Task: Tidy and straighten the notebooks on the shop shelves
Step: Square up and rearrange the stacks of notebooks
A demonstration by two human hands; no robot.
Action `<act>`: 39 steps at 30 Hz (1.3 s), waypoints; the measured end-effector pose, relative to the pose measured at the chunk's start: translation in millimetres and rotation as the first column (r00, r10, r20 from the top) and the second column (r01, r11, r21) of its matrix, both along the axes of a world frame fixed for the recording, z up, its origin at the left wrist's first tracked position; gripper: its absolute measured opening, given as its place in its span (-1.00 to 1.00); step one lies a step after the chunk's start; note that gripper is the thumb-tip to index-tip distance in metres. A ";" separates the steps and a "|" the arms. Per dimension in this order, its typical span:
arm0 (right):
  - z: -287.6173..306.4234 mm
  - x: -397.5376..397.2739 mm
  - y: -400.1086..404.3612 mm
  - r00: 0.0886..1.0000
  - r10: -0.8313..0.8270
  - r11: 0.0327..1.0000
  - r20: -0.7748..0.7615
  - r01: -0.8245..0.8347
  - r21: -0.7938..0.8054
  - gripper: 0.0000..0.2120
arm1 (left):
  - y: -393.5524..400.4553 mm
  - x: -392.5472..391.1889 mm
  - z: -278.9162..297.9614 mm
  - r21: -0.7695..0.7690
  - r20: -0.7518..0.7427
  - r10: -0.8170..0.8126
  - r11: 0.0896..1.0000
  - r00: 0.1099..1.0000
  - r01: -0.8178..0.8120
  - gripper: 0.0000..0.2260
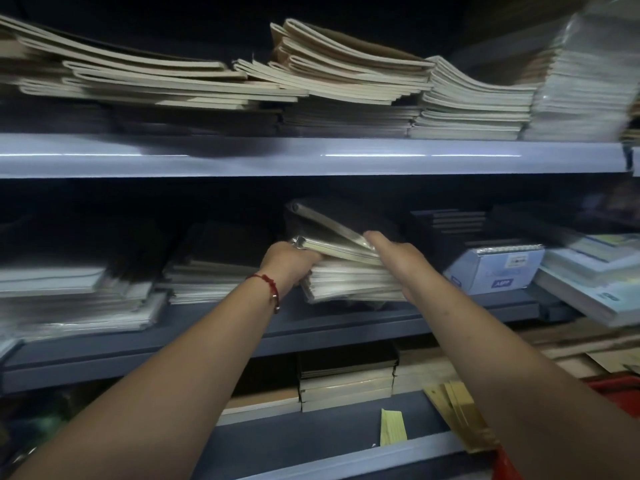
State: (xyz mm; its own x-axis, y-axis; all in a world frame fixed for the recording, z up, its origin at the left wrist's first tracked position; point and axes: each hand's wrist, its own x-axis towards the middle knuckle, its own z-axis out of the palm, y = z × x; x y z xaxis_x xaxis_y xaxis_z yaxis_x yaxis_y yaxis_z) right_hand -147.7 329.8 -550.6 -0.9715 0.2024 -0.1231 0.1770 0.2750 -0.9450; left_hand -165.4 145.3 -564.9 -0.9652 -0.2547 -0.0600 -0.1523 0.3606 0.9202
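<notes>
A stack of plastic-wrapped notebooks (349, 278) sits on the middle shelf (311, 323), its upper notebooks tilted up at the back. My left hand (287, 261), with a red bracelet on its wrist, grips the stack's left end. My right hand (394, 252) holds the right side, thumb on the top notebook. The fingers of both hands are hidden behind the stack. More dark notebook piles (214, 268) lie to the left on the same shelf.
The top shelf (311, 155) carries uneven stacks of pale notebooks (346, 81). A spiral pad box (495, 268) and books (588, 282) sit at the right. The lower shelf holds notebooks (346, 379), yellow paper (393, 427) and a red basket (620, 393).
</notes>
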 end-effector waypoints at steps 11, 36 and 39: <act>5.5 -2.4 -12.9 0.999 0.031 0.999 -0.017 -0.031 0.036 -0.57 | -25.9 7.3 -2.2 0.289 -0.031 -0.064 0.955 0.997 0.070 -0.95; -8.6 15.9 -35.0 0.852 0.313 0.600 -0.420 0.166 0.782 -0.64 | -53.8 43.5 6.1 0.071 -0.356 -0.002 0.997 0.934 0.029 -0.89; -6.1 17.1 -38.6 0.853 0.334 0.578 -0.401 0.151 0.802 -0.64 | -62.4 62.9 4.2 0.159 -0.419 0.051 0.987 0.907 0.018 -0.86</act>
State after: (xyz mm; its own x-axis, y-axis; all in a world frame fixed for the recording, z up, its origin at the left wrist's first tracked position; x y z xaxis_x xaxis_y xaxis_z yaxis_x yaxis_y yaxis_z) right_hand -130.7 291.2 -556.7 -0.8596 -0.1155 0.4978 -0.2794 0.9219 -0.2684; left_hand -102.5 82.9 -560.7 -0.9050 -0.2914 0.3099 0.2560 0.2089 0.9438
